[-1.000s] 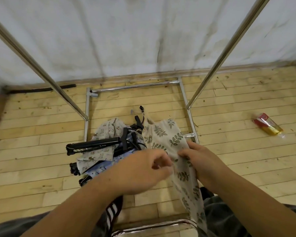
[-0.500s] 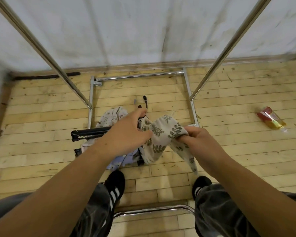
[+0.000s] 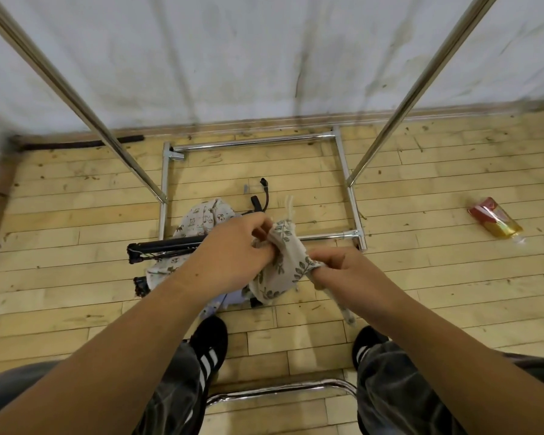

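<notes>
Both hands hold the leaf-print cloth [image 3: 288,262] up over the near rail of the rack's floor frame [image 3: 349,196]. The left hand [image 3: 230,249] curls its fingers round the cloth's top edge, and the right hand [image 3: 343,271] pinches its lower corner between thumb and fingers. A heap of clothes and black hangers [image 3: 204,218] lies in the frame's near left corner, and a red-and-gold packet [image 3: 493,221] lies well to its right.

The cloth [image 3: 288,262] is pale beige with dark leaf print. It is crumpled, held in the air just right of the pile [image 3: 201,219], one end hanging down.
</notes>
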The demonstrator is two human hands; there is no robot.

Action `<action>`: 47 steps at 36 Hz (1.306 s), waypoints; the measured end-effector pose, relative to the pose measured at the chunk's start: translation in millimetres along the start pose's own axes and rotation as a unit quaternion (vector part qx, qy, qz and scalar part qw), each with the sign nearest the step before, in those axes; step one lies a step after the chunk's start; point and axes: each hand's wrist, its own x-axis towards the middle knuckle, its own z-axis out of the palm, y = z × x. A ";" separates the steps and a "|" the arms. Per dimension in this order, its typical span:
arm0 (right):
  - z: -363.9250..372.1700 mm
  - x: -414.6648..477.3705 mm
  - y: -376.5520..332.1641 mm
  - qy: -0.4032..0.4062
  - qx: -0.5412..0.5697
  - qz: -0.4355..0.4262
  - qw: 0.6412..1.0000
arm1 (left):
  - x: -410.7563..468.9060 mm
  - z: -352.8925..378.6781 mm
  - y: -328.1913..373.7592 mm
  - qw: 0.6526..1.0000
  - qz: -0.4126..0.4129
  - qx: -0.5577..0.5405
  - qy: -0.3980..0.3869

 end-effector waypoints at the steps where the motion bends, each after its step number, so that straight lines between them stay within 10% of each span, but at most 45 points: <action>1: 0.6 -0.4 0.2 -0.004 -0.004 0.010 1.000 | 0.2 -0.3 0.3 1.000 0.006 0.001 0.006; 12: -4.8 9.8 7.1 -0.017 0.287 0.118 0.950 | -9.0 10.0 12.9 0.991 0.133 -0.011 -0.004; 47: -4.3 15.3 8.4 0.173 0.187 0.132 0.958 | -2.2 13.3 1.9 0.997 0.014 0.069 0.011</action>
